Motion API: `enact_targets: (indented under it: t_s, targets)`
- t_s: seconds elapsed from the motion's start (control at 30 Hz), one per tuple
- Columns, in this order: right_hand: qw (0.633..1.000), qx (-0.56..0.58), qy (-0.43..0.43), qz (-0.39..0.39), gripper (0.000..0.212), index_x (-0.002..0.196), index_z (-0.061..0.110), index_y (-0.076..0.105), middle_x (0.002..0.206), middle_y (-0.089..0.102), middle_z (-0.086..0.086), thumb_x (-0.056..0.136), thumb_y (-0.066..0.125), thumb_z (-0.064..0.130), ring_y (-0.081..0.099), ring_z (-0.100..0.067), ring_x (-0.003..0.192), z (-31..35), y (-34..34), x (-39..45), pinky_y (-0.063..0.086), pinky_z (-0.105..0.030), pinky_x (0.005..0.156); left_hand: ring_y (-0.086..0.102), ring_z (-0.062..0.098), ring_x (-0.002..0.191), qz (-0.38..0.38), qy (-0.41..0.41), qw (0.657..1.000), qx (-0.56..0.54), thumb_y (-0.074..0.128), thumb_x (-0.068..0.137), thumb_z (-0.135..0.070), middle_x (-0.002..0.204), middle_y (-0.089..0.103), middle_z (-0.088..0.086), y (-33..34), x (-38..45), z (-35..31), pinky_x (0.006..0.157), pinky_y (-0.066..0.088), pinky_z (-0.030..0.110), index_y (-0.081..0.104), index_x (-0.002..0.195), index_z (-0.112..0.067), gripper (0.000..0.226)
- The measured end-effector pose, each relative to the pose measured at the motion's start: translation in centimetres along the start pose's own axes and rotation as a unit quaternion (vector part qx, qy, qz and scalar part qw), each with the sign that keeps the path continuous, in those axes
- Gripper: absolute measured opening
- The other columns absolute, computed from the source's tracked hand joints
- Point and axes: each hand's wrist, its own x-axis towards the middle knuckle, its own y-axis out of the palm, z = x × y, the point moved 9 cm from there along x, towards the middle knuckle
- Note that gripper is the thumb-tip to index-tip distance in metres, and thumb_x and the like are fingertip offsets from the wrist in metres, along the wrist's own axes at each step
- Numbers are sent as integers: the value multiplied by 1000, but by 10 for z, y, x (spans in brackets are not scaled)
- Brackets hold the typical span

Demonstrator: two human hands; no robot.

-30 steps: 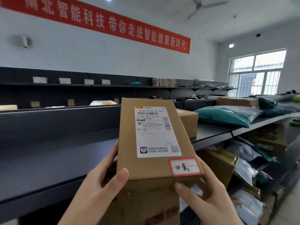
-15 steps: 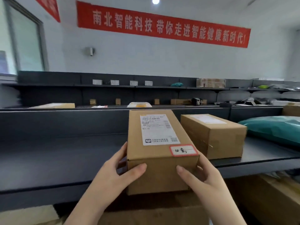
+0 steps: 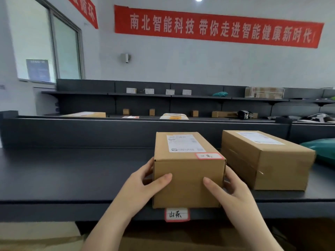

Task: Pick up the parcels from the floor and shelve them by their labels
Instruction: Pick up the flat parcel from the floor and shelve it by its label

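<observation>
— Two cardboard parcels sit on the dark shelf point(image 3: 76, 178); hers, the parcel point(image 3: 188, 171), is centre frame, directly above the shelf tag point(image 3: 177, 214).
— Heavy?
— Looks light and stiff, I'd guess. Left hand point(image 3: 145, 183) and right hand point(image 3: 230, 189) clasp its near corners, thumbs across the front face.

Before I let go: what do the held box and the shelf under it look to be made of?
The held box looks like plain brown cardboard, matte, with folded edges and paper labels stuck on top. The shelf looks like dark grey painted metal or laminate, smooth with a faint sheen; which one isn't clear. Both the left hand and right hand hold the box.
</observation>
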Motion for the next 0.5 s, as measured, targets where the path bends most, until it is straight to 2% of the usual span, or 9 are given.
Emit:
enact_targets:
  t_s: [0.13, 0.3, 0.4, 0.5]
  targets:
    - [1000, -14, -4, 8, 84, 129, 34, 48, 122, 59, 9, 51, 57, 65, 53, -14, 115, -8, 5, 12, 46, -41, 99, 58, -2, 103, -5, 2, 1000, 21, 64, 55, -61, 116, 61, -20, -2, 9, 4, 76, 47, 13, 48, 127, -38, 77]
    - [999, -32, -5, 11, 77, 129, 34, 47, 120, 59, 10, 57, 58, 62, 54, -13, 113, -14, 11, 29, 48, -39, 95, 56, 1, 105, -6, 1, 999, 32, 63, 58, -60, 117, 60, -18, -8, 24, 10, 82, 48, 19, 48, 128, -36, 76]
    - [999, -30, -1, 20, 56, 125, 39, 48, 116, 58, 17, 72, 63, 50, 53, -10, 113, -18, 16, 42, 46, -38, 97, 56, 4, 110, -8, -2, 999, 38, 62, 57, -59, 121, 60, -15, -12, 35, 14, 91, 47, 24, 47, 130, -34, 79]
    - [999, -17, 4, 30, 41, 115, 47, 48, 111, 58, 21, 79, 64, 38, 54, -8, 108, -21, 22, 53, 47, -34, 93, 56, 4, 111, 1, -7, 999, 35, 63, 61, -61, 121, 61, -15, -14, 46, 17, 91, 46, 22, 48, 130, -34, 76]
